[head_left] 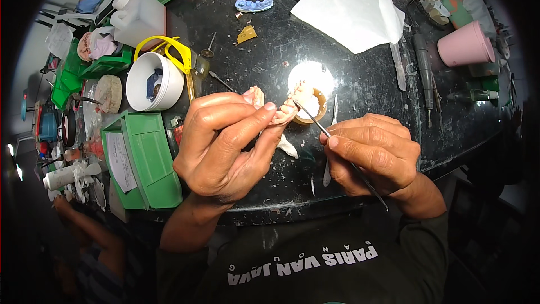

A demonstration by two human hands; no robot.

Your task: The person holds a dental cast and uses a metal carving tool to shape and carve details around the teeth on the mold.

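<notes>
My left hand (225,143) pinches a pale pink, waxy denture piece (281,111) between thumb and fingers, held above the bench (360,84) near its front edge. My right hand (374,160) is closed pen-style on a thin steel carving tool (326,132), its tip touching the piece. In my judgement, light short strokes with both hands braced together suit this work. Just behind the piece sits a small round dish (319,107), washed out by glare. The benchtop is black, glossy and speckled. At the left edge stand green plastic trays (149,157) and a white tub (152,81) with a yellow handle.
</notes>
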